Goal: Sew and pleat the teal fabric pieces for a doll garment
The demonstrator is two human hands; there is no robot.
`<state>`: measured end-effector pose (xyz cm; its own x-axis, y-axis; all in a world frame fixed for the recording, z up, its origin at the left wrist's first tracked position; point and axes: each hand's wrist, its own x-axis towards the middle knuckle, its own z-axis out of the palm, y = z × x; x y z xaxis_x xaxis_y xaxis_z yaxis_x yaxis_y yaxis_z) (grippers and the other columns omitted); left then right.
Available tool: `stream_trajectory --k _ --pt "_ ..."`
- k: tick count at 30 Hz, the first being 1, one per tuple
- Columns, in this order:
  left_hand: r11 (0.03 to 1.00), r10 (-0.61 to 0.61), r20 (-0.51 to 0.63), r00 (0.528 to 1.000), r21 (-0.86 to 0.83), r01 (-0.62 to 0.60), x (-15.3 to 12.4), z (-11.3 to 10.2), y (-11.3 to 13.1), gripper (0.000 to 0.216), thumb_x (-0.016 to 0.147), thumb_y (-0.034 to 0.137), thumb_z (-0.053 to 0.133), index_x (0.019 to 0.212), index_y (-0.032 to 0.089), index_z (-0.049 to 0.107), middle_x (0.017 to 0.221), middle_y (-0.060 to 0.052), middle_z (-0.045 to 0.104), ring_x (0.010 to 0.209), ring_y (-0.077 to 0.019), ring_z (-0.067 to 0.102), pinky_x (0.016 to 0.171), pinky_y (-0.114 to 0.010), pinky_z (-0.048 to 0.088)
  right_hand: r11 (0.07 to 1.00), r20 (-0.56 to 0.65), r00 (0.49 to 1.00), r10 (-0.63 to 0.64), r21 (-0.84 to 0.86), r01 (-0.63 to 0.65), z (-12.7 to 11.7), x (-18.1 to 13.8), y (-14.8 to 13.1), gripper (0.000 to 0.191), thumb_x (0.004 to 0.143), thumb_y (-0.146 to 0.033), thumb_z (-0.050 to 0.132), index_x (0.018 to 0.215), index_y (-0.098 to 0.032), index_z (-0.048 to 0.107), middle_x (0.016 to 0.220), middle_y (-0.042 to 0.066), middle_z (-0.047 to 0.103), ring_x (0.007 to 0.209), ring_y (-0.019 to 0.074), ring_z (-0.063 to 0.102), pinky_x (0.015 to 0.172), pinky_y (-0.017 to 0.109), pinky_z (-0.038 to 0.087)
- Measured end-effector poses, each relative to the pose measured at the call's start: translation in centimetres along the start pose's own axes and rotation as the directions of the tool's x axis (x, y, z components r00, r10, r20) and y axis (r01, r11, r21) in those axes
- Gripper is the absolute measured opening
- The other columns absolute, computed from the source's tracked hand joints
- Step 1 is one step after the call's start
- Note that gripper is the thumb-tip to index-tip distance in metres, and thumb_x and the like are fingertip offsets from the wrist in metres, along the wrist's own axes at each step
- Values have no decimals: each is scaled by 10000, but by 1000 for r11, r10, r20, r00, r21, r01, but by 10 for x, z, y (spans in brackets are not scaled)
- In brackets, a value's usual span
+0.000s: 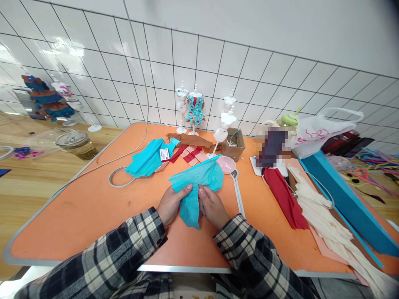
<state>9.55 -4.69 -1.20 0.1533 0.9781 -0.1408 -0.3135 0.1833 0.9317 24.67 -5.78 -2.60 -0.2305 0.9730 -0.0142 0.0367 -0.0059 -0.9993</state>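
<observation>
A piece of turquoise crepe paper (207, 175) is held up over the orange table, its lower part hanging down between my hands. My left hand (171, 203) is closed on its left side, the thumb lying on top. In my right hand (212, 206), finger and thumb pinch a thin pointed tool (197, 184) whose tip rests at the paper; most of it is hidden by the fingers. Behind the paper sits a pink dish (227, 165), with a pale spoon (237, 193) to the right of my right hand.
On the orange table (109, 220) lie a tape roll (114, 179), more turquoise paper (146, 160), a small white box (164, 155) and red paper (282, 197). Mini mannequins (195, 110) and a cardboard box (235, 145) stand behind. A cable (102, 164) crosses the left side.
</observation>
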Motion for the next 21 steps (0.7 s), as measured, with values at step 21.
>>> stream_trajectory --k 21 --pt "956 -238 430 871 260 133 26 -41 40 372 782 435 730 987 150 608 883 -24 718 765 -163 669 712 -286 534 986 333 928 166 -59 -155 -14 -6 -9 506 877 -713 402 796 -217 460 419 -93 433 349 104 452 373 215 413"
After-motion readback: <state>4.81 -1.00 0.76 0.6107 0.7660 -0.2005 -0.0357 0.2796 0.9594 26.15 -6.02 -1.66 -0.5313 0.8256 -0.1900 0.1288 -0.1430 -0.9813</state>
